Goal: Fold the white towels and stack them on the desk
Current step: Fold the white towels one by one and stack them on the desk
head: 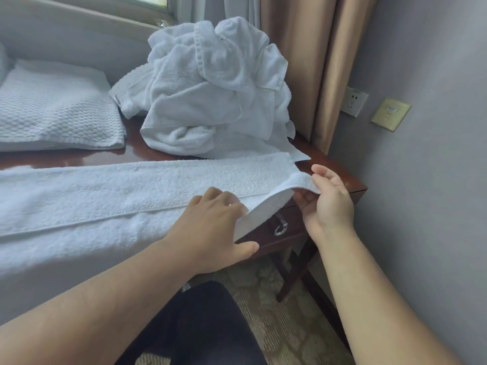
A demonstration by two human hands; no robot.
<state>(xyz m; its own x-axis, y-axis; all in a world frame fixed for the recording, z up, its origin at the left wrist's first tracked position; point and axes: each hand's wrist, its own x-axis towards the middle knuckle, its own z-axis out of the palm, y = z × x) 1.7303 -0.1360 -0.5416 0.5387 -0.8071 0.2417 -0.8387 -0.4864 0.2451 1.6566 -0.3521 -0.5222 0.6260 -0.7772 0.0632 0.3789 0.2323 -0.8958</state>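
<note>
Across the near worktop (342,177) a long towel (105,196) runs out of view at the left. Behind it sits a crumpled pile (210,88); far left, a folded towel (52,111), cut off. The left hand (210,227) grips the long towel's right end, fingertips hidden; the right hand (326,201) pinches its corner. The wall plate (391,114) writing is unreadable.

You have no text, brand, number or sign to read here: the faint marking on the beige wall plate (391,114) at two o'clock, just beside the white socket (353,101), is too small and blurred to make out.
</note>
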